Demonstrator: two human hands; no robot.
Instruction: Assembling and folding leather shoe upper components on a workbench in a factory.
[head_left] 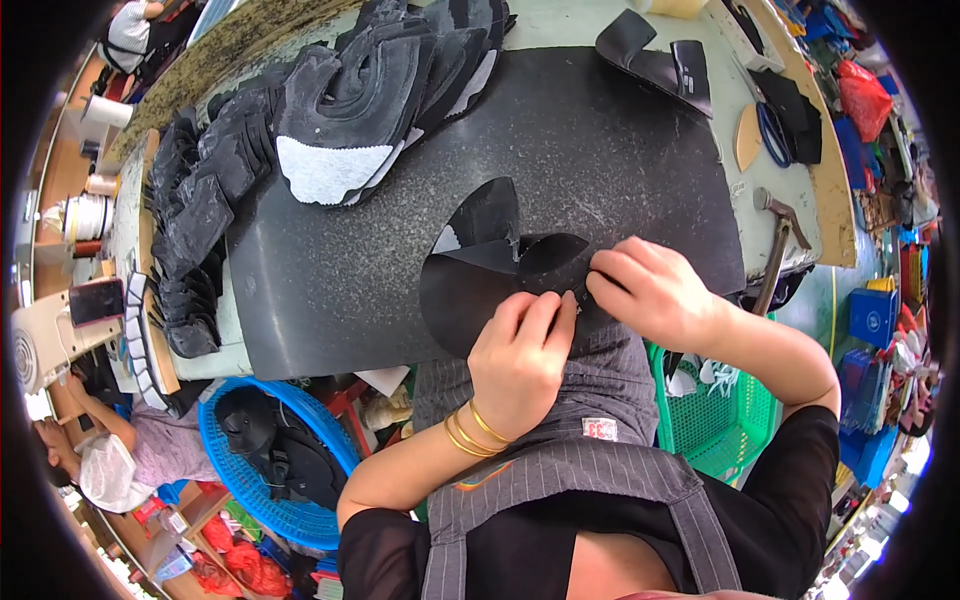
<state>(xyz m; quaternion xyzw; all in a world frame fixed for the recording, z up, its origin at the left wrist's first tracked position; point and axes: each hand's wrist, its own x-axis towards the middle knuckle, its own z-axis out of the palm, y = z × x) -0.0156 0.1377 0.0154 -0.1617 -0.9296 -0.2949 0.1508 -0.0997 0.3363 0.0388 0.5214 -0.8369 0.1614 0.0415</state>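
A curved black shoe upper piece, with a small patch of pale lining showing, lies at the near edge of a black mat. My left hand is closed on its near edge, fingertips pinching the material. Beside it, my right hand pinches the same piece a little farther right, its fingers curled. The two sets of fingertips are close together but apart. Part of the piece hangs over the edge towards my lap, and what lies under my fingers is hidden.
Stacked black upper pieces with white lining lie at the far left, beside a row of overlapping black pieces. A hammer rests at the right edge. Below the table are a blue basket and a green basket. Another person sits at left.
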